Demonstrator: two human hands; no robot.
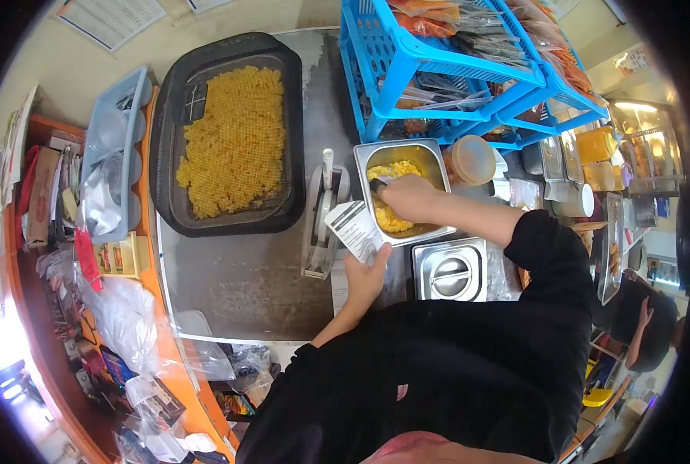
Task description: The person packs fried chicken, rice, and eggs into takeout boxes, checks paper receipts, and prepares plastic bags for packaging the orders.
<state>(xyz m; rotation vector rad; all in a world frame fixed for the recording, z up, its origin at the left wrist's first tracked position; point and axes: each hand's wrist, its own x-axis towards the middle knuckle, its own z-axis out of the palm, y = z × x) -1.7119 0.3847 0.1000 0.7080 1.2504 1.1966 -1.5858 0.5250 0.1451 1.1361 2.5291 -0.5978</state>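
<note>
My right hand (408,198) is closed around the dark handle of a utensil (376,185); its working end is hidden. This hand is over a rectangular steel container (442,162) holding yellow, chunky food (394,224). Just left of the container, my left hand (366,272) grips a small white paper packet (354,230) with black print, near the container's lower left corner. A metal device with a white-tipped post (328,166), perhaps a sealer, stands beside the packet. Below the container sits a lidded steel container (451,271).
A large black tray (163,155) of yellow crumbly food lies to the left. Blue plastic racks (407,58) with bagged goods stand behind the container. A round tub (473,160) is at its right. Another person's hand (645,311) shows at far right.
</note>
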